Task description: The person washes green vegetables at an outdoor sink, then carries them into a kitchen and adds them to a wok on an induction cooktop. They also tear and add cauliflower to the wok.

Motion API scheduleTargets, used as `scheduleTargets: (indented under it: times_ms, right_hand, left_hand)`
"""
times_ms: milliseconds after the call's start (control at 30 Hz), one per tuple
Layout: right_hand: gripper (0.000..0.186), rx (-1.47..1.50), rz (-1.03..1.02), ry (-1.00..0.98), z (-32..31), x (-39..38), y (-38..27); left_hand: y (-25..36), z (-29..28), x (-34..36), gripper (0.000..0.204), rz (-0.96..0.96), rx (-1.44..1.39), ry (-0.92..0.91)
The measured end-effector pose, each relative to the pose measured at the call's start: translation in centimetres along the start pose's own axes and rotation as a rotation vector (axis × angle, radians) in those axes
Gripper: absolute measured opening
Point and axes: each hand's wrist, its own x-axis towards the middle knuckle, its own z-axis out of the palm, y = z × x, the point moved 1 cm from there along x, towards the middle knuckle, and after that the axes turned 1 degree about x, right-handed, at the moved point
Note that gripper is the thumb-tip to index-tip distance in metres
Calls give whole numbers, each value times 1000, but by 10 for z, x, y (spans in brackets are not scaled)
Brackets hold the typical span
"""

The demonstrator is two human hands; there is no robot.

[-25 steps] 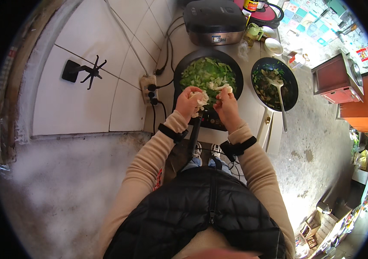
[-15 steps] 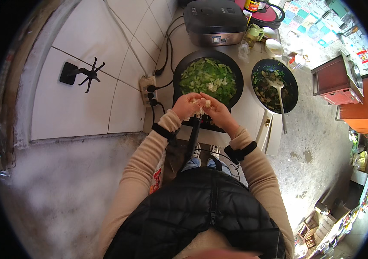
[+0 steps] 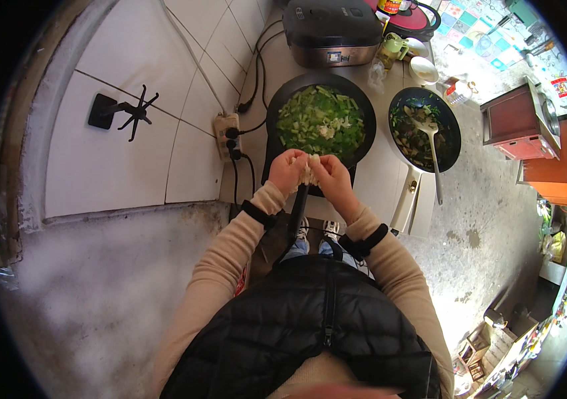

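Note:
Over the near rim of a black frying pan [image 3: 272, 126], both my hands pinch a pale, ragged clump of food [image 3: 309, 174], whose kind I cannot make out. My left hand [image 3: 287, 171] grips its left side, and the fingers of my right hand [image 3: 334, 181] are closed on its right. Chopped green vegetables [image 3: 303, 123] in liquid fill the pan, with a small heap of similar pale pieces [image 3: 327, 130] on top. The pan's black handle [image 3: 297, 211] points toward me beneath my hands. Part of the clump is hidden by my fingers.
To the right, a second pan [image 3: 457, 126] with cooked greens holds a pale spatula [image 3: 436, 163]. A black cooker [image 3: 330, 30] stands behind, near a green-handled jug [image 3: 390, 51] and a white bowl [image 3: 423, 70]. Cords run to a power strip [image 3: 226, 136] by the tiled wall.
My hands have come slightly lower and nearer to me, away from the pan's middle. Fingertips of both hands now meet at the pale clump, which shows between them.

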Motion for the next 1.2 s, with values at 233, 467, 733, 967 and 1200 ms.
scheduleTargets:
  times_ms: [233, 467, 733, 967, 1200]
  right_hand:
    - [27, 121, -138, 24, -2, 17, -26]
    - [22, 371, -93, 251, -1, 34, -24]
    - [23, 391, -29, 306, -28, 41, -22]
    - [35, 224, 109, 225, -34, 63, -23]
    - [46, -33, -105, 214, -41, 72, -14]
  left_hand:
    - [34, 12, 22, 25, 208, 315, 55]
    - [30, 27, 39, 26, 289, 284, 162]
    - [35, -12, 63, 29, 108, 79, 315]
    - [43, -17, 87, 45, 235, 439, 305]
    - [48, -35, 86, 38, -39, -28, 145]
